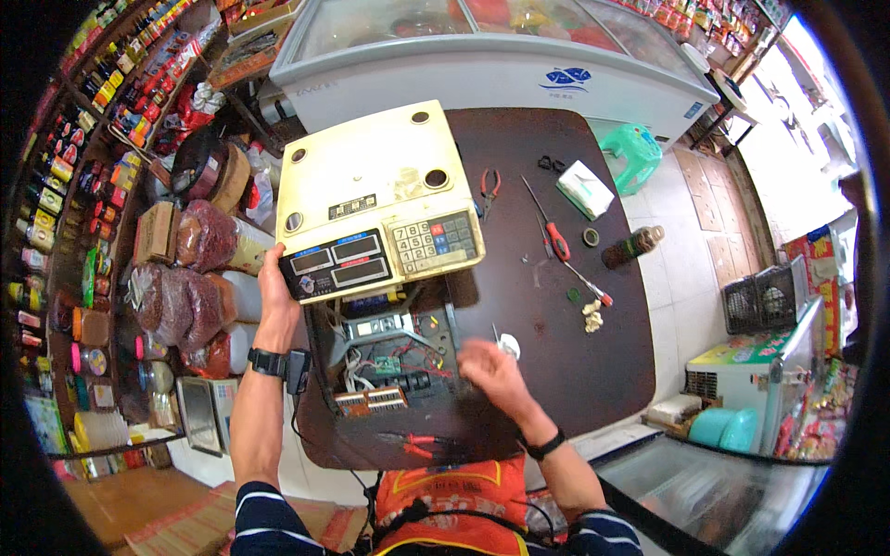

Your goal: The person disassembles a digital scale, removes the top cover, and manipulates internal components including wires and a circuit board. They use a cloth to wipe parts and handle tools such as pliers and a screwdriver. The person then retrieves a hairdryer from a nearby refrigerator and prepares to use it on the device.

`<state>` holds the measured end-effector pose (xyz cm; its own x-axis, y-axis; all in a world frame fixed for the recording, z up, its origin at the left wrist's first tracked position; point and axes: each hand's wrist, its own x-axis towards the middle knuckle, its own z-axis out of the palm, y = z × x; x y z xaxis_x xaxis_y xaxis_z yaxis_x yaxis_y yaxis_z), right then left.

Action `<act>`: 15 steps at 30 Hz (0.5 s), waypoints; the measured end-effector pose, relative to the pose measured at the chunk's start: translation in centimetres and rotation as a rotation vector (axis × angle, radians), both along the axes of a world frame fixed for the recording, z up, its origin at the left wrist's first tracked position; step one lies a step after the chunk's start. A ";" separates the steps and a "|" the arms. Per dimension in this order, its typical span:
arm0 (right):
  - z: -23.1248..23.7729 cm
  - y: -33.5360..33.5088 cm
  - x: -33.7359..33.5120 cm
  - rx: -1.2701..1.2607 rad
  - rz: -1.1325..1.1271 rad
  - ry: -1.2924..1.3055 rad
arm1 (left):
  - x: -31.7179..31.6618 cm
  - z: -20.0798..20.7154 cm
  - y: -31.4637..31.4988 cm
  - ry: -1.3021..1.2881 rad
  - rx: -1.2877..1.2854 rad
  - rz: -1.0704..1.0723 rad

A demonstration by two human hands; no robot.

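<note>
My left hand (276,285) grips the left edge of the cream upper housing (366,176) of an electronic weighing scale. That housing is raised and tilted, its keypad (431,244) and dark display panel (336,263) facing me. Below it lies the scale's open base (443,366), showing a grey metal bracket (375,327), a small green circuit board (387,366) and loose wires. My right hand (496,375) is by the base's right edge, beside a white round object (507,346). Motion smears its fingers, so I cannot tell whether they hold anything.
On the dark table (556,371) lie pliers (489,190), a red-handled screwdriver (557,243), another screwdriver (593,291), a tape roll (591,237), a white packet (585,191) and a bottle (633,247). More red-handled pliers (419,445) lie near me. A chest freezer (491,79) and green stool (634,156) stand beyond.
</note>
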<state>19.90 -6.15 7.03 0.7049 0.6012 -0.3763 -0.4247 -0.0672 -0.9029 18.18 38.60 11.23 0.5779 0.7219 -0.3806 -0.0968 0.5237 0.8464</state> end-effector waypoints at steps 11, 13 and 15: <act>7.7 2.2 0.9 0.538 -0.243 0.099 | -8.6 2.4 -8.6 -0.109 -0.110 -0.168; 7.5 1.7 0.4 0.517 -0.215 0.067 | -9.4 3.3 -9.2 -0.077 -0.072 -0.171; 7.3 1.3 0.0 0.537 -0.196 0.067 | -9.8 4.2 -9.6 -0.092 -0.076 -0.189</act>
<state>19.94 -4.84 14.29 0.8076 0.5809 -0.1022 -0.4405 0.4788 -0.7594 8.35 29.00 15.43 0.7350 0.5690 -0.3688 -0.0665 0.6018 0.7959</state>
